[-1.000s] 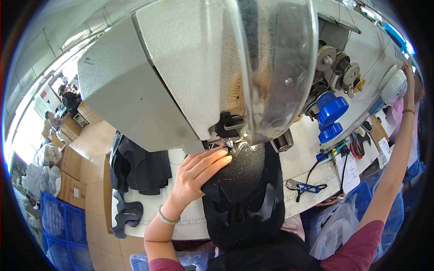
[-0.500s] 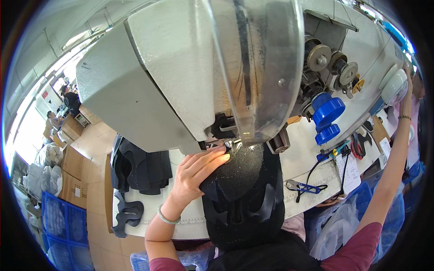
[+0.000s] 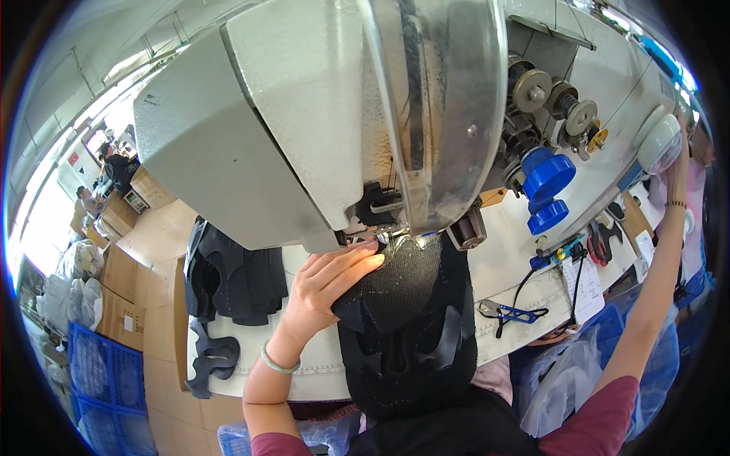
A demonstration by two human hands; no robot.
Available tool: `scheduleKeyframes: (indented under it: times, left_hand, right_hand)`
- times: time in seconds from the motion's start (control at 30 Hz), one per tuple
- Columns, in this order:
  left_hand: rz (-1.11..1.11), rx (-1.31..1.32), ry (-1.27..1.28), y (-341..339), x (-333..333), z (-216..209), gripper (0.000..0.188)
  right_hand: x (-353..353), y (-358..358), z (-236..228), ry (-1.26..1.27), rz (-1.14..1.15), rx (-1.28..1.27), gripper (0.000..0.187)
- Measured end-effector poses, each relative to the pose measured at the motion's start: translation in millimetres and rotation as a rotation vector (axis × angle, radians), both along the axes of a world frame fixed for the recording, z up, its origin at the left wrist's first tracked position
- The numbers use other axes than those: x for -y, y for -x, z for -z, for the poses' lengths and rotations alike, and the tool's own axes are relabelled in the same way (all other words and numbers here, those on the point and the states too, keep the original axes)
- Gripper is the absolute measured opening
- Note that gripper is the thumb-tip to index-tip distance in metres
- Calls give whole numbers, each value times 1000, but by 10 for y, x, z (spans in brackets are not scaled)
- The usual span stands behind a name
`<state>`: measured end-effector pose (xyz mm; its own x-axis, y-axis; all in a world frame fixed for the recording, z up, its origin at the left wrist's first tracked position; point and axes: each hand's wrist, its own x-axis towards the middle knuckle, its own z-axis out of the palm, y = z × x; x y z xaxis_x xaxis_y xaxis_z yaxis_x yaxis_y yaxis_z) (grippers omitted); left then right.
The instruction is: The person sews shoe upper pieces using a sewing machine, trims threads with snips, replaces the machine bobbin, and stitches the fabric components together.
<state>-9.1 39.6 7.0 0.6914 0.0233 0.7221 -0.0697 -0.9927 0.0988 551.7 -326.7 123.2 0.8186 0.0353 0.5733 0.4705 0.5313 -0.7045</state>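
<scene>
My left hand [image 3: 313,292], a pale bangle on its wrist, presses its outstretched fingers close together on a black mesh piece [image 3: 403,285]. The fingertips rest at its upper left edge, beside the presser foot [image 3: 391,234] of a large light-grey sewing machine [image 3: 304,114]. The thumb is hidden. Beneath and nearer to me, the black padded work [image 3: 399,372] with moulded shapes hangs over the table's front edge. My right arm stretches to the far right, where my right hand [image 3: 680,121] is at the white rounded handwheel [image 3: 660,144]; its fingers cannot be made out.
Stacked black cut pieces [image 3: 236,281] lie left of the machine, with loose grey-black pieces [image 3: 211,359] nearer. Blue-handled snips [image 3: 511,311], red-handled scissors [image 3: 599,245] and a paper slip [image 3: 582,289] lie right. Blue crates [image 3: 106,372] and cardboard boxes [image 3: 122,315] stand on the floor at left.
The view has shifted slightly. My left hand still presses the mesh piece by the presser foot, and my right hand stays at the handwheel.
</scene>
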Motion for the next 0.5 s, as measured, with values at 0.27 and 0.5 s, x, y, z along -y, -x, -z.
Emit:
scheduleKeyframes:
  times: [0.27, 0.5]
  left_hand:
    - [-17, -28, -58, 1, 19, -42, 40]
    - [-4, -5, -77, -3, 14, -36, 39]
  right_hand:
    - [-269, 190, -44, -28, 103, -178, 49]
    - [172, -607, -255, 33, 111, 36, 42]
